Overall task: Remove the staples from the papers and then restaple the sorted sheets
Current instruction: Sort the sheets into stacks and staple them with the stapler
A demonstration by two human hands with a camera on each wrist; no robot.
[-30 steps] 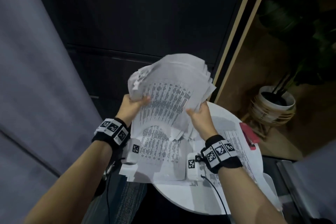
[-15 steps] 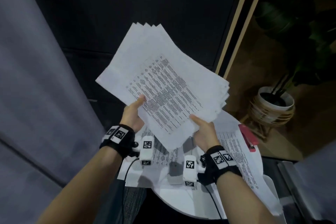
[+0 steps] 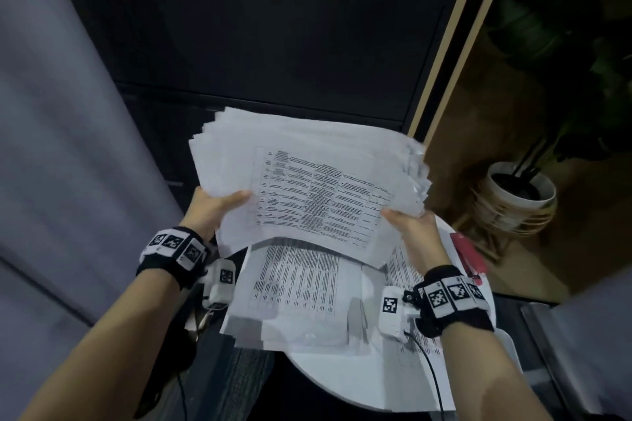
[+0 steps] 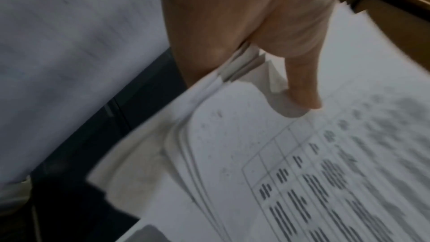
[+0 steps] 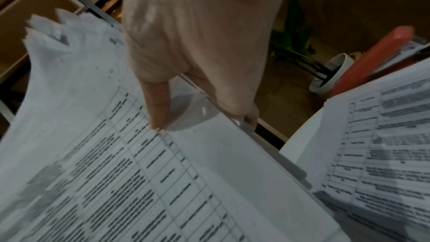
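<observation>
1. Head view: left hand (image 3: 219, 207) and right hand (image 3: 412, 220) each pinch a side of a fanned paper stack (image 3: 307, 188), thumbs on top.
2. The stack is held above the white desk (image 3: 342, 383), over more printed sheets (image 3: 294, 290).
3. A red stapler (image 3: 468, 258) lies at the right.

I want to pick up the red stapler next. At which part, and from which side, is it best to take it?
Probably by its long red body, pinched across the narrow width from above with the right hand, which is nearer. It lies flat at the table's right edge, beside loose sheets, with its top uncovered.
</observation>
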